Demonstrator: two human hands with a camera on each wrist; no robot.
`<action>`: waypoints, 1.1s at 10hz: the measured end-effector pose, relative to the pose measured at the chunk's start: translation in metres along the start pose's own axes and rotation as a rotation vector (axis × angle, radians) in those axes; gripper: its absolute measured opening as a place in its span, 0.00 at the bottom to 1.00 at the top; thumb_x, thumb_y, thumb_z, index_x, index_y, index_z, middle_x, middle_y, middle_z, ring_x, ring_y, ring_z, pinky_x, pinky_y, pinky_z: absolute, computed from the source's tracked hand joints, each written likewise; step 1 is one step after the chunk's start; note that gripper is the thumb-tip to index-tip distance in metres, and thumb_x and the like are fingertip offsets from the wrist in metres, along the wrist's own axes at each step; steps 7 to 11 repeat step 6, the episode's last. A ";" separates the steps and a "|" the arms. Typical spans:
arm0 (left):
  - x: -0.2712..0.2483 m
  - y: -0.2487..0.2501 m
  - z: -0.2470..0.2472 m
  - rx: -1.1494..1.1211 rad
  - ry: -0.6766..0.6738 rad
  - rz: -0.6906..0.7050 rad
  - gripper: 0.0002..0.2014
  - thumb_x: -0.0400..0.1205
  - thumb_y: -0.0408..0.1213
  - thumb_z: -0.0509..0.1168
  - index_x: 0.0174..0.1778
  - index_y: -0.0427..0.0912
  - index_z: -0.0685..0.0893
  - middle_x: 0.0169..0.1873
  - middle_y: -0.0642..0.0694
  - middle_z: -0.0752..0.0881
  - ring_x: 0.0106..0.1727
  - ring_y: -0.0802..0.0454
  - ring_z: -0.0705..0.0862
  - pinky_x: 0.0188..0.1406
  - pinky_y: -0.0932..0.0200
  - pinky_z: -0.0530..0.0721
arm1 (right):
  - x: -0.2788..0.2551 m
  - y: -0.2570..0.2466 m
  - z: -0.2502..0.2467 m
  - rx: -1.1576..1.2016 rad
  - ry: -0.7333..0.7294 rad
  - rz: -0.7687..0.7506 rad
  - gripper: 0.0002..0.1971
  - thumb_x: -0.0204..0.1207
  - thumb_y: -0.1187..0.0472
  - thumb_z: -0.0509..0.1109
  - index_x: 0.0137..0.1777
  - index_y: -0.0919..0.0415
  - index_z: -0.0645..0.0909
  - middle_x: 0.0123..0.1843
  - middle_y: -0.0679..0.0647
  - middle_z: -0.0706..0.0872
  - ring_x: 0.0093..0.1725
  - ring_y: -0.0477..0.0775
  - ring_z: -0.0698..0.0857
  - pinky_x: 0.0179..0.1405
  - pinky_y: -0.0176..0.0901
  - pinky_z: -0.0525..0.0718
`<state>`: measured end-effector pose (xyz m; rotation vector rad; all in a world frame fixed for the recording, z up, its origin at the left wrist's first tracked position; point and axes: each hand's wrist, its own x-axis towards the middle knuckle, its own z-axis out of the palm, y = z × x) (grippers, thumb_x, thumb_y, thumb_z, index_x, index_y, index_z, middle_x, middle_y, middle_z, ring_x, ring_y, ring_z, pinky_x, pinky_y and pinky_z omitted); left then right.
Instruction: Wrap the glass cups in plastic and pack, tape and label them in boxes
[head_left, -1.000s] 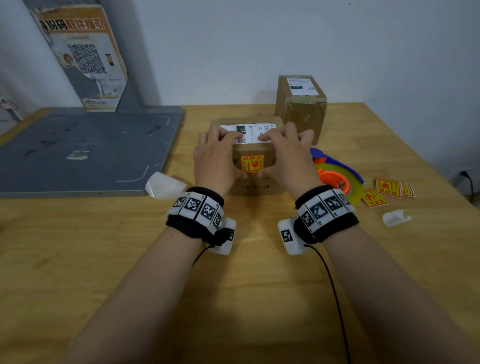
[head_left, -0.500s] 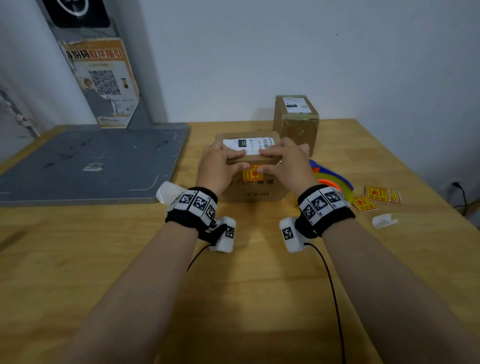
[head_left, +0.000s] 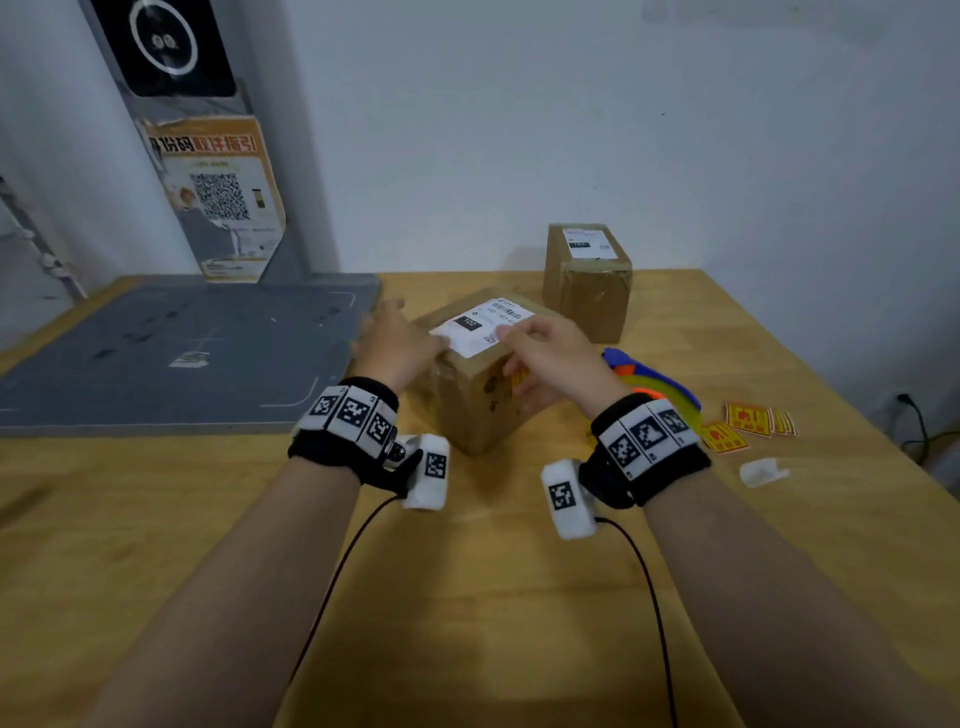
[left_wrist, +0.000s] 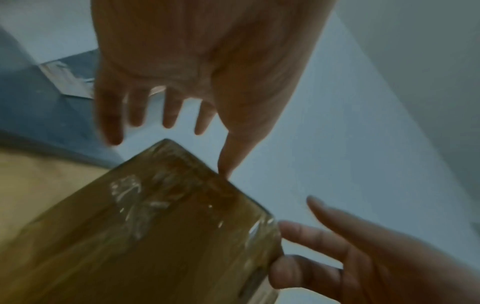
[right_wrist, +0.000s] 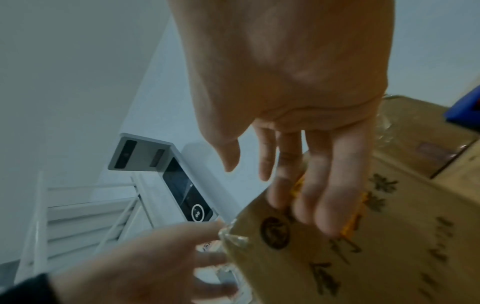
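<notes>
From the head view I see the box (head_left: 483, 374) on the wooden worktop (head_left: 467, 597), turned corner-on toward me, with a white label (head_left: 480, 326) on top. My left hand (head_left: 397, 343) lies spread against its left side; my right hand (head_left: 545, 358) rests with straight fingers on its right face. A second box (head_left: 587, 280) stands behind, near the wall.

In the left wrist view my left hand (left_wrist: 197, 67) is wide, its thumb touching the box (left_wrist: 145, 236) edge.

In the right wrist view my right hand (right_wrist: 291, 86) lays straight fingers (right_wrist: 330, 195) flat on the box (right_wrist: 376, 246) face, over a yellow sticker (right_wrist: 357, 221).
</notes>
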<state>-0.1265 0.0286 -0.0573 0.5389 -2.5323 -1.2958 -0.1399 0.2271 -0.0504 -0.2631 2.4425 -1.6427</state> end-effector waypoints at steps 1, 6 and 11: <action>0.009 -0.007 0.015 -0.128 -0.074 -0.130 0.43 0.76 0.55 0.75 0.85 0.50 0.64 0.78 0.43 0.73 0.70 0.42 0.80 0.68 0.44 0.84 | 0.022 -0.001 0.007 -0.102 -0.038 -0.012 0.33 0.73 0.40 0.82 0.74 0.52 0.79 0.66 0.51 0.83 0.61 0.55 0.87 0.42 0.48 0.92; 0.035 0.041 0.048 -0.015 -0.108 -0.202 0.35 0.85 0.44 0.68 0.84 0.41 0.59 0.80 0.34 0.66 0.74 0.32 0.77 0.68 0.41 0.84 | 0.076 -0.011 -0.039 -0.342 0.022 -0.032 0.24 0.84 0.59 0.73 0.80 0.59 0.78 0.69 0.54 0.83 0.63 0.54 0.81 0.53 0.43 0.81; 0.035 0.041 0.048 -0.015 -0.108 -0.202 0.35 0.85 0.44 0.68 0.84 0.41 0.59 0.80 0.34 0.66 0.74 0.32 0.77 0.68 0.41 0.84 | 0.076 -0.011 -0.039 -0.342 0.022 -0.032 0.24 0.84 0.59 0.73 0.80 0.59 0.78 0.69 0.54 0.83 0.63 0.54 0.81 0.53 0.43 0.81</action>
